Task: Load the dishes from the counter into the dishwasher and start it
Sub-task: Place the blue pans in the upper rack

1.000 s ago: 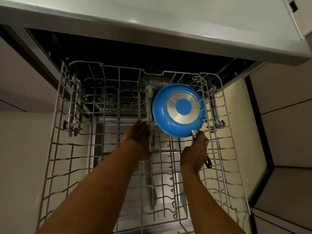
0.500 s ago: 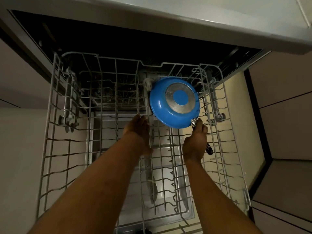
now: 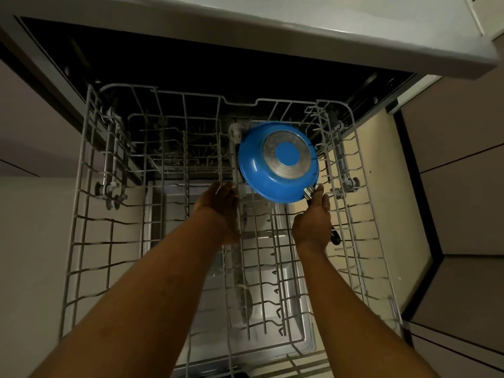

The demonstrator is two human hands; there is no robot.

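Observation:
A blue frying pan with a silver disc on its underside is held bottom-up over the back right of the pulled-out wire dishwasher rack. My right hand grips the pan's black handle, whose end pokes out below my wrist. My left hand is at the rack's middle, just left of the pan, fingers among the wire tines; whether it holds one is unclear. Apart from the pan, the rack holds no dishes.
The grey counter edge overhangs the dark dishwasher opening. The open dishwasher door lies under the rack. Pale cabinet fronts stand to the right and left.
The pan has moved slightly farther back and lower into the rack's right rear corner, with my right hand following. My left hand has stayed at the rack's middle.

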